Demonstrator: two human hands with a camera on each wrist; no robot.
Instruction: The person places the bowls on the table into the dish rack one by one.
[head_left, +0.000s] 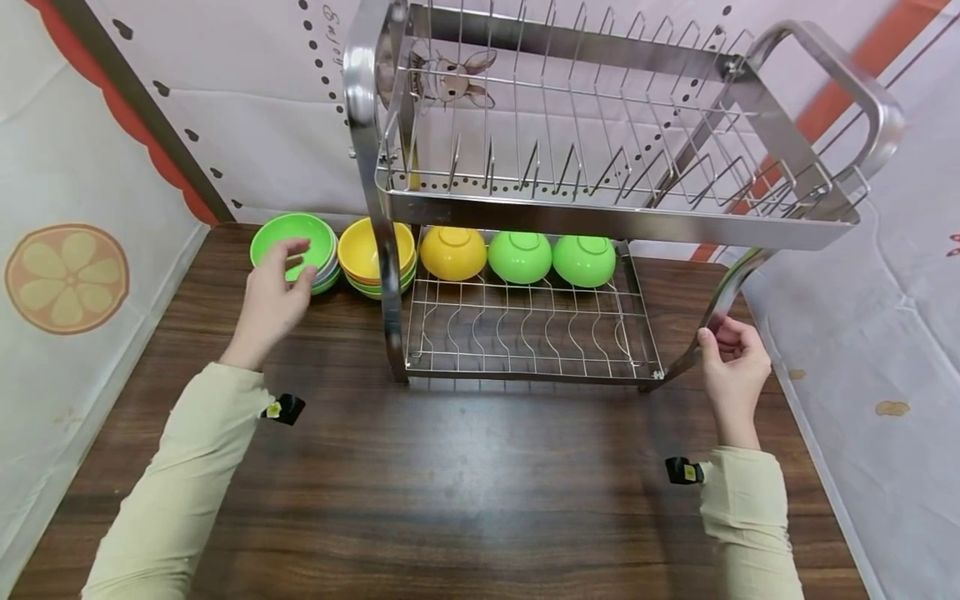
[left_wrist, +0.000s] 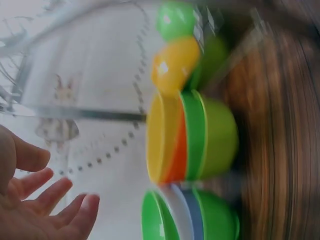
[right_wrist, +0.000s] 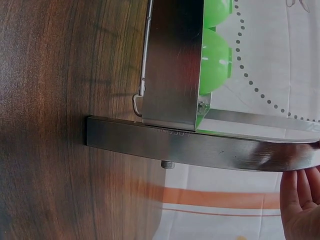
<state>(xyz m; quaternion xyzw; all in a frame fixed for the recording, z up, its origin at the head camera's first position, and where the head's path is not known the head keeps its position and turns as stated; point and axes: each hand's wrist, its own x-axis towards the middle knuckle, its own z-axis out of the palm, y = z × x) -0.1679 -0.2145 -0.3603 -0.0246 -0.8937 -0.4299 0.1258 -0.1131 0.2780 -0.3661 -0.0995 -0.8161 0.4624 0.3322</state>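
My left hand point(head_left: 273, 300) is over the front of a stack of bowls point(head_left: 300, 229), its fingers loosely bent and holding nothing. Green is the top bowl there, with white, blue and green ones beneath. In the left wrist view a gap shows between the fingers point(left_wrist: 55, 192) and both stacks. Beside it stands a second stack point(head_left: 372, 250), yellow on top, then orange and green. My right hand point(head_left: 737, 367) grips the right front leg point(head_left: 723, 296) of a metal dish rack between thumb and fingers. One yellow bowl point(head_left: 453, 253) and two green bowls point(head_left: 520, 257) sit upside down on its lower shelf.
The rack's upper tier point(head_left: 600, 212) with upright wire dividers overhangs the lower shelf point(head_left: 525, 321). The rack stands on a dark wooden table point(head_left: 465, 492). Printed cloth walls point(head_left: 247, 125) close in the back and sides.
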